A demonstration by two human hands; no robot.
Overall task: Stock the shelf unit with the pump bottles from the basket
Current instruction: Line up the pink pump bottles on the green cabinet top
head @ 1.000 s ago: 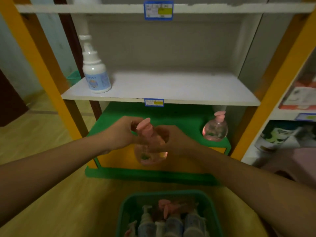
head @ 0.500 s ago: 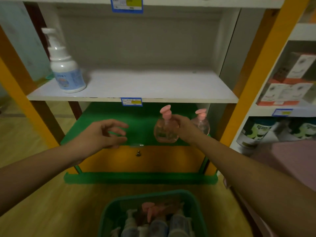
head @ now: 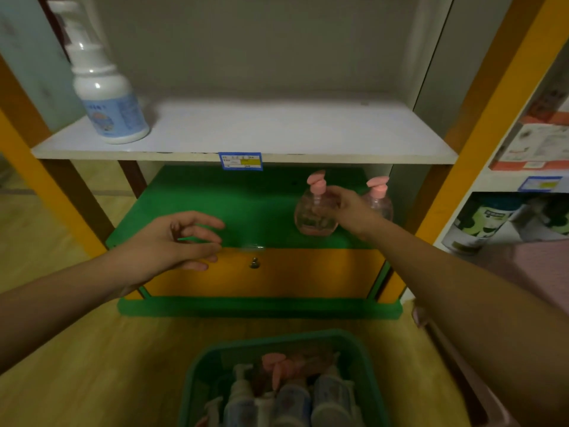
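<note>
A clear round bottle with a pink pump (head: 311,215) stands on the green lower shelf (head: 215,208), and my right hand (head: 349,208) is wrapped around its right side. Just behind the hand, a second pink pump bottle (head: 380,201) stands at the shelf's right end. My left hand (head: 181,241) hovers over the shelf's front left, fingers loosely apart and holding nothing. A white bottle with a blue label (head: 107,100) stands at the left of the white upper shelf (head: 277,131). The green basket (head: 277,343) at the bottom holds several pump bottles.
Orange uprights (head: 492,97) frame the shelf unit. An orange drawer front with a small knob (head: 254,262) sits under the green shelf. Boxed goods (head: 535,143) fill the neighbouring shelves at right. A pink object (head: 523,263) lies at the right edge. The floor is wooden.
My hands have parted: the left let go and drew back left, while the right carried the pink pump bottle rightward onto the green shelf beside the other one.
</note>
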